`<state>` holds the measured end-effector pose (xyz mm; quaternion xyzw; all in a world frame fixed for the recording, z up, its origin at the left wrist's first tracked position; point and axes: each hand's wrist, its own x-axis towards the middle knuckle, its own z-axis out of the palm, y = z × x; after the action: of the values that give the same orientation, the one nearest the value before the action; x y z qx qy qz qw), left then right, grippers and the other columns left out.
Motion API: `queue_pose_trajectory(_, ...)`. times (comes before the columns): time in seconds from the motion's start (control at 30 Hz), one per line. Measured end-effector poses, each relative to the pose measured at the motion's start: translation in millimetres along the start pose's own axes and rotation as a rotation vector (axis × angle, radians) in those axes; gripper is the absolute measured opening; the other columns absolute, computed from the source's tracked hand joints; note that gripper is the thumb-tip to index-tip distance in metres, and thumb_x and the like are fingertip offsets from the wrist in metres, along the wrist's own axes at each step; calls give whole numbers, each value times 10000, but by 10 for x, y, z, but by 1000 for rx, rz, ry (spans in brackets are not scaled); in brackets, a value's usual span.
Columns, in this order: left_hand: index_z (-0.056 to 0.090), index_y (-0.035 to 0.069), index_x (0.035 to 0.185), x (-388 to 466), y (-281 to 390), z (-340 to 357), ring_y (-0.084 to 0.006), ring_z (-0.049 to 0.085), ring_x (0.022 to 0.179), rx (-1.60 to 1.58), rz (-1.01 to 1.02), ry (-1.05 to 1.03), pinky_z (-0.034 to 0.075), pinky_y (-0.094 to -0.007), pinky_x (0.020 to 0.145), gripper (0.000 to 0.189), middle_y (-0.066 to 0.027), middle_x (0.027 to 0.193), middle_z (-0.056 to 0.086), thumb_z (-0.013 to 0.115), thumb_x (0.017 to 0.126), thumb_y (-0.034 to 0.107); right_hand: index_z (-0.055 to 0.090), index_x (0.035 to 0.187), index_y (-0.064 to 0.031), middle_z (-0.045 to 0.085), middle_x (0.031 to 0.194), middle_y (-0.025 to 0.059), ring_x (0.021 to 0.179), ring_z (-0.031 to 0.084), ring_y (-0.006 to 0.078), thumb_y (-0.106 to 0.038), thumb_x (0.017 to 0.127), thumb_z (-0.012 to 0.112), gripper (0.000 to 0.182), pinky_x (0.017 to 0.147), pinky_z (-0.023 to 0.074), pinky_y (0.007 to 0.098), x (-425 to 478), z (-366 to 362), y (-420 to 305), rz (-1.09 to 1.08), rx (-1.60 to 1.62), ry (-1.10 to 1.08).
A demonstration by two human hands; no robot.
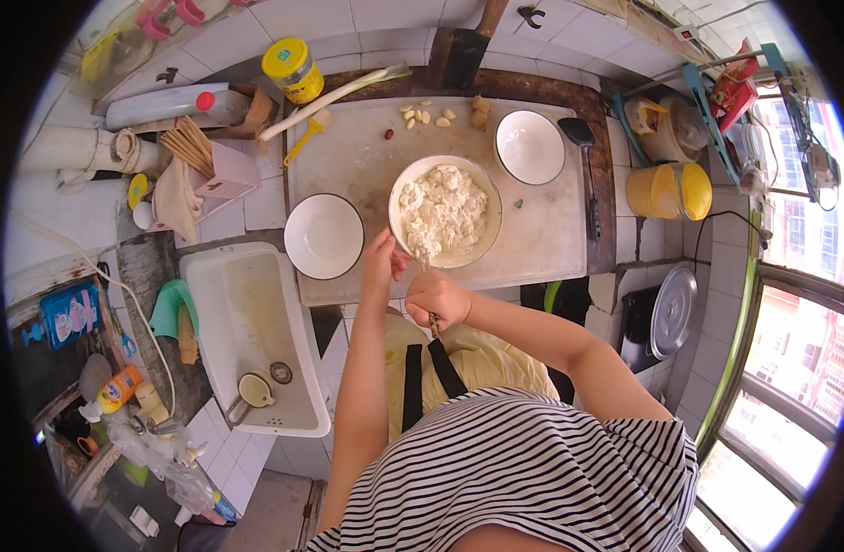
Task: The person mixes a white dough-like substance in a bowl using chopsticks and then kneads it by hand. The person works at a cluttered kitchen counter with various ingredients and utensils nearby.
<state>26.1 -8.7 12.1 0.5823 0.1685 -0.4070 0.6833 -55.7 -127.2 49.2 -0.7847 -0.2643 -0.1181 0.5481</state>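
In front of me a white enamel bowl (494, 228) with a thin dark rim stands on the cutting board. Lumpy, pale, wet dough (446, 207) fills much of it. My left hand (386, 261) holds the bowl by its lower left rim. At the near rim, my right hand (437, 300) is closed in a fist around chopsticks (424, 263), whose far ends go into the dough. An empty white bowl (324, 236) sits to the left, and another white bowl (530, 148) is at the back right.
The big cutting board (366, 179) carries garlic cloves (425, 117), ginger (480, 110), a scallion (339, 100), a yellow brush (308, 136) and a black spatula (587, 172). A cleaver (460, 58) stands behind it. At left is a sink (256, 331) with a ladle (255, 391).
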Motion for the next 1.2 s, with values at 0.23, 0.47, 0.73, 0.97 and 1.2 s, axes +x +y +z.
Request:
queue_pose_trajectory(0.23,534,57,1253,49,-23,-9,-56,474,502,281,149,26,363,-211,424,335,-22,668,586,477,937,152,455,560,-31,453,519,112,478,451,311,-39,728,508,177,485,387,401,135,-59,9,70,67,69)
queue_pose_trajectory(0.47,587,13,1121,104,-48,29,-75,484,461,491,291,108,380,-233,422,250,-17,624,559,466,928,117,464,570,-30,449,523,129,490,452,333,-71,799,471,233,491,386,409,48,-57,-64,136,76,103)
queue_pose_trajectory(0.73,590,-2,1068,91,-76,134,-90,488,440,532,332,207,393,-251,425,229,-36,591,554,458,924,118,459,563,-16,436,517,138,476,436,337,-63,801,474,243,482,363,429,-265,-615,-257,166,199,-132)
queue_pose_trajectory(0.97,587,-8,1080,60,-90,161,-115,498,433,592,399,254,412,-285,443,256,-60,585,562,452,932,151,451,553,-7,453,538,143,480,430,337,-49,815,451,265,482,362,412,-32,-128,-208,154,102,26)
queue_pose_trajectory(1.2,532,-6,1145,257,-316,23,-168,574,503,733,590,305,451,-311,499,284,-117,684,620,467,919,153,409,576,-9,437,517,109,473,420,280,-119,888,400,331,482,347,380,-180,-692,-263,375,221,78)
